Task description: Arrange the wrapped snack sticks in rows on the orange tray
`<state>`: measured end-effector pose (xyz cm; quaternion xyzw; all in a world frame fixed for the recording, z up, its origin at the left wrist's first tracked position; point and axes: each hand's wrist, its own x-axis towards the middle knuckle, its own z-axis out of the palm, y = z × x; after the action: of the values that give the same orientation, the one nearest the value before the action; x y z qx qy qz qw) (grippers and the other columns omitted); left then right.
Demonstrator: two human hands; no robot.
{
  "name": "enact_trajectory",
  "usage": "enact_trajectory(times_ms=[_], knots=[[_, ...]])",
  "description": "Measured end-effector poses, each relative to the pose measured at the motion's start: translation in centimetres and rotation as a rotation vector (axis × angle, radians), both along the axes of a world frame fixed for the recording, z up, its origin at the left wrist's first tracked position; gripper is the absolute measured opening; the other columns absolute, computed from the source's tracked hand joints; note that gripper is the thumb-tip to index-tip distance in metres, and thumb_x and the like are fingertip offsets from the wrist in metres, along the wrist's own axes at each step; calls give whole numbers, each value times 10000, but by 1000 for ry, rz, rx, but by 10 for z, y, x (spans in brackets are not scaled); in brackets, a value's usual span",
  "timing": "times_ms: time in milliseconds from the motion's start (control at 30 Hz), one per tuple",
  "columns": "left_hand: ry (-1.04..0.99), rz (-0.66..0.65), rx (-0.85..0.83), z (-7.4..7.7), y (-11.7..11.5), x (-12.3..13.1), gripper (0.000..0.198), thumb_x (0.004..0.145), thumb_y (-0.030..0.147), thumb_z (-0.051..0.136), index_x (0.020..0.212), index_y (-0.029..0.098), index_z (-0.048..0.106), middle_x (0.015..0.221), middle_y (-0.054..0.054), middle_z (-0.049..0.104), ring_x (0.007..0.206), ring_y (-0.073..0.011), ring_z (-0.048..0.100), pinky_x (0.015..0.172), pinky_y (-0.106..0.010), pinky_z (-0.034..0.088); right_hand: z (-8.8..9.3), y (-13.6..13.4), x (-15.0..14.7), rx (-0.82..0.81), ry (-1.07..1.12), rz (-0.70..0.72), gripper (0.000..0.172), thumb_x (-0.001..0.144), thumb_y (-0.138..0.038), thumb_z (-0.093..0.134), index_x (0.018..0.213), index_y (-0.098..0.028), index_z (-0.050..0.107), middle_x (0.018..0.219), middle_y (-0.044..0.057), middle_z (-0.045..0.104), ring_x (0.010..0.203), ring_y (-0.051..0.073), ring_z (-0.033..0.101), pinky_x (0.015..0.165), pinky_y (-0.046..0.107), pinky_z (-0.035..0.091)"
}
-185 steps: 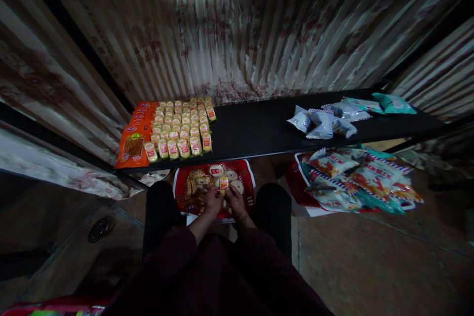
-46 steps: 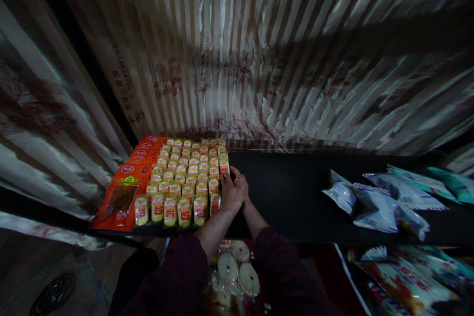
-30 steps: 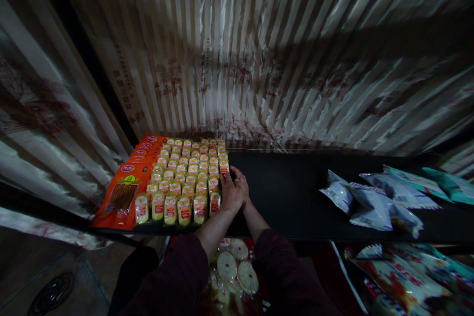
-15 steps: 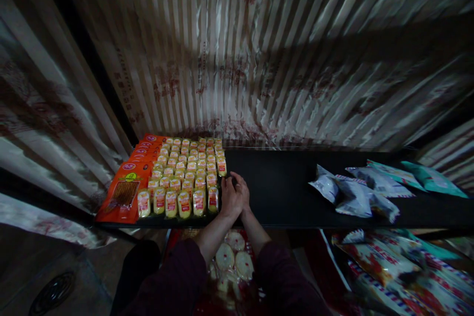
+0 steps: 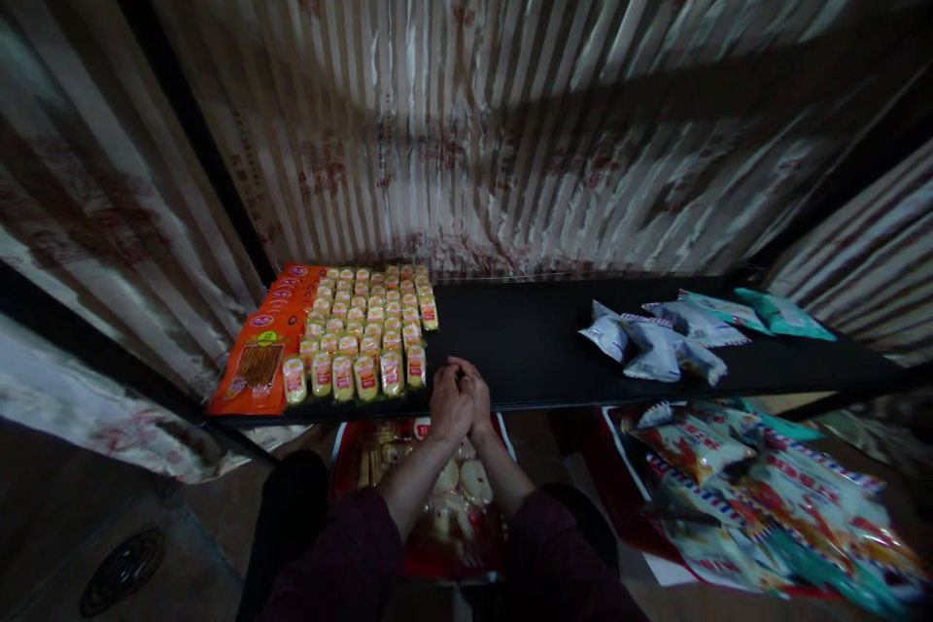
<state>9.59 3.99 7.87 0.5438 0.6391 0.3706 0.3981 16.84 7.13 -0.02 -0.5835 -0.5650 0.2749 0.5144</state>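
My left hand (image 5: 451,405) and my right hand (image 5: 477,400) are pressed together at the front edge of the black shelf (image 5: 514,340). Their fingers are curled in against each other, and whatever lies between them, if anything, is hidden. Just left of them, small wrapped cakes (image 5: 364,374) with yellow and red labels stand in close rows. Beside these cakes, at the shelf's left end, orange snack packets (image 5: 255,364) lie overlapping in a row. Under my forearms is a red-rimmed box (image 5: 341,452) with round packed pastries (image 5: 475,483) inside.
Silver-white snack bags (image 5: 654,350) and teal bags (image 5: 785,313) lie on the right part of the shelf. Lower right, a red box (image 5: 619,481) is heaped with colourful bags (image 5: 809,476). Dark posts (image 5: 182,107) and a striped sheet (image 5: 437,117) enclose the shelf.
The view has tilted and shifted, so more of the lower boxes and an upper shelf edge show. My hands stay together, now nearer the shelf's front edge.
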Motion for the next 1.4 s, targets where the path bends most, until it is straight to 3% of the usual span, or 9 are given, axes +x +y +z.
enact_trajectory(times_ms=[233, 400, 567, 867, 1100, 1233, 1400], knots=[[60, -25, -61, -1, -20, -7, 360, 849, 179, 417, 1153, 95, 590, 1202, -155, 593, 1135, -202, 549, 1005, -279, 389, 6, -19, -6, -13, 36, 5, 368, 656, -223, 437, 912, -186, 698, 953, 83, 696, 919, 222, 629, 894, 375, 492], [27, -18, -15, -17, -27, -14, 338, 850, 183, 427, 1131, 111, 601, 1181, -136, 611, 1124, -186, 552, 995, -281, 396, 12, -29, -11, -25, 50, 56, 350, 708, -207, 447, 953, -222, 697, 937, 41, 701, 947, 201, 616, 896, 340, 484], [4, -11, 32, -32, -32, -23, 337, 841, 160, 435, 1131, 117, 602, 1146, -122, 625, 1087, -177, 561, 984, -289, 404, 8, -36, -15, -54, 59, 75, 350, 714, -196, 464, 978, -220, 693, 958, 40, 689, 963, 208, 608, 943, 370, 457], [6, -15, 61, -40, -35, -28, 286, 832, 140, 445, 1053, 131, 627, 1123, -117, 630, 1067, -184, 566, 973, -303, 412, 3, -39, -16, -43, -73, 116, 352, 734, -151, 450, 987, -215, 687, 953, 42, 656, 958, 190, 580, 929, 335, 446], [-27, -33, 155, -53, -39, -31, 289, 822, 124, 431, 1025, 159, 633, 1086, -89, 644, 1047, -175, 572, 984, -325, 420, -3, -40, -21, -51, -58, 120, 387, 753, -132, 411, 1020, -225, 675, 973, 35, 638, 961, 173, 570, 894, 301, 462], [-37, -69, 193, -59, -44, -33, 332, 820, 120, 415, 1077, 171, 619, 1199, -86, 613, 1135, -172, 543, 1045, -337, 382, -7, -48, -24, -40, -58, 86, 429, 771, -119, 359, 1051, -239, 661, 1010, 37, 625, 967, 171, 570, 892, 310, 476], [26, -154, 225, -68, -61, -37, 388, 844, 141, 364, 1167, 140, 579, 1346, -117, 517, 1274, -178, 446, 1100, -340, 331, -17, -70, -22, -5, -130, 79, 459, 747, -88, 395, 1117, -226, 630, 1153, 50, 584, 1121, 171, 513, 1024, 329, 403]])
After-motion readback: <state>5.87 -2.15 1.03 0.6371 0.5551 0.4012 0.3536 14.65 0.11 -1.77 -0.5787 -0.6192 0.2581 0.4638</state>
